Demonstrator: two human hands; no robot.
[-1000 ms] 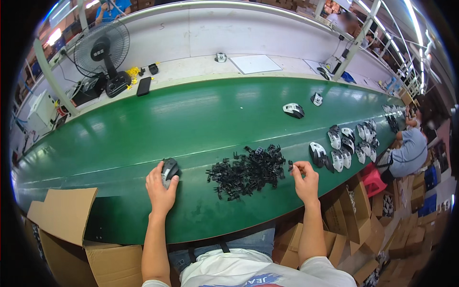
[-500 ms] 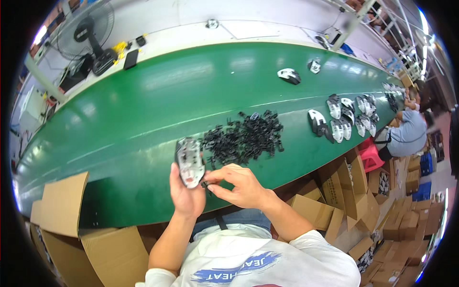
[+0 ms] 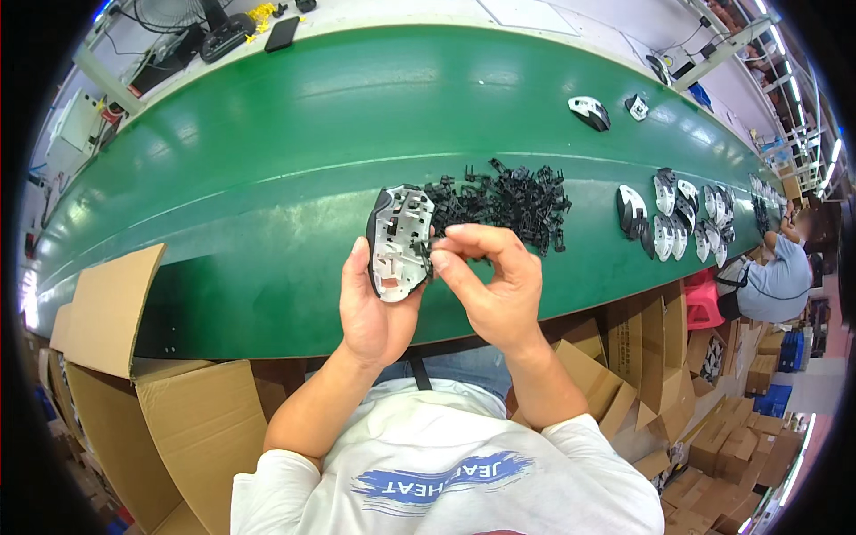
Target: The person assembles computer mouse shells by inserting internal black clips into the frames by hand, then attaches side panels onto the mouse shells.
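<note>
Mouse shell (image 3: 406, 239), hollow side up with the pale insides showing, sits in the left hand (image 3: 379, 323), thumb along its left edge and palm underneath. It's held up over the front part of the bench (image 3: 250, 241). The right hand (image 3: 501, 290) has thumb and finger pinched around a tiny black clip (image 3: 426, 251), right by the shell's right edge. Can't tell from where I'm standing if the clip actually touches the shell, the fingertips hide most of it.

Honestly, that pinch is what I'd worry about. The clip is so small that a bit of a slip could flick it loose, and just behind is a messy pile of black parts (image 3: 513, 196), so good luck spotting it in there. Also, the shell is only propped from below, so if the right hand leans on that edge too hard, I reckon it could tip or twist in the palm. Those little bits inside look thin enough to snap if pushed crooked.

Further out, a batch of shells (image 3: 664, 236) lies off to the right, bunched close enough that a stray elbow might shove some. A cardboard box (image 3: 201, 428) stands below the bench on the left, and a co-worker (image 3: 774, 276) sits way down on the right.
</note>
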